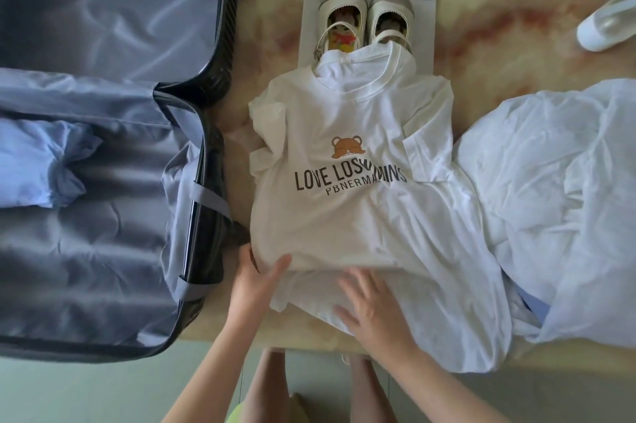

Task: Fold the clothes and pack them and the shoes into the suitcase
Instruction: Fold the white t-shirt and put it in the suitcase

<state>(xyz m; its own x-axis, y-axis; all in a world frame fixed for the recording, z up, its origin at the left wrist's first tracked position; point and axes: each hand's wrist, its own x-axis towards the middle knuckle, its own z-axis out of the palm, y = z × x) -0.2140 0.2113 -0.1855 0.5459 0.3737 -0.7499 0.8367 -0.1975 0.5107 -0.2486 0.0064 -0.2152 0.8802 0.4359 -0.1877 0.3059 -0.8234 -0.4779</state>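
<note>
Your left hand (pixel 254 285) pinches the near left corner of the T-shirt (pixel 327 216), thumb on top and fingers hidden beneath. Your right hand (pixel 373 310) lies spread flat on its near hem. The shirt sits mid-worktop (pixel 516 26), just right of the open suitcase (pixel 86 267), its collar covering the heels of the shoes (pixel 368 19). A heap of white clothes (pixel 550 181) crowds the right side.

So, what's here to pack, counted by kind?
Cream shoes: 2
Bear-print white T-shirt: 1
Crumpled white garment: 1
Light blue garment, in the suitcase: 1
Total: 5
A blue edge under the white garment is too hidden to count.
</note>
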